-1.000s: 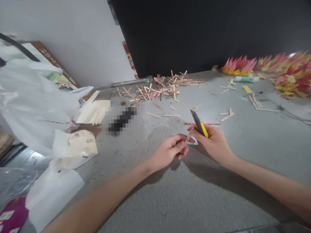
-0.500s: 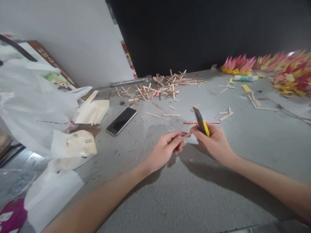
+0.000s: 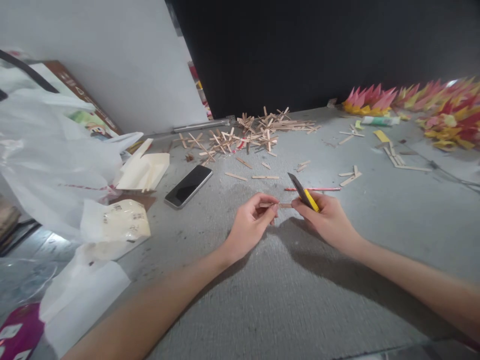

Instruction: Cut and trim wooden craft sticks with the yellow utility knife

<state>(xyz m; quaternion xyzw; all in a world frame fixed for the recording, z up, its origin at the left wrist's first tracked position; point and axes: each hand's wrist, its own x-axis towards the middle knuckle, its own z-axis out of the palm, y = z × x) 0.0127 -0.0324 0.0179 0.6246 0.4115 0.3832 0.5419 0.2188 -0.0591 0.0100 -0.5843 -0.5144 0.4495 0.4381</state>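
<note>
A small wooden craft stick (image 3: 285,205) runs level between my two hands above the grey table. My left hand (image 3: 252,220) pinches its left part between thumb and fingers. My right hand (image 3: 327,215) has its fingertips at the stick's right end and also grips a yellow-and-black utility knife (image 3: 308,196), whose dark blade end points up and to the left. Just beyond the knife lies a red pencil (image 3: 322,189). Loose craft sticks (image 3: 265,177) lie past my hands.
A heap of craft sticks (image 3: 262,131) sits by the dark panel. On the left are a phone (image 3: 188,186), a white plastic bag (image 3: 48,155) and paper packaging (image 3: 125,220). At right stand pink-and-yellow paper flowers (image 3: 369,100) and a glue tube (image 3: 380,121).
The stick has gone from slanted to level, and more of it shows between my hands. My left hand has shifted slightly left. The knife has tipped further left.
</note>
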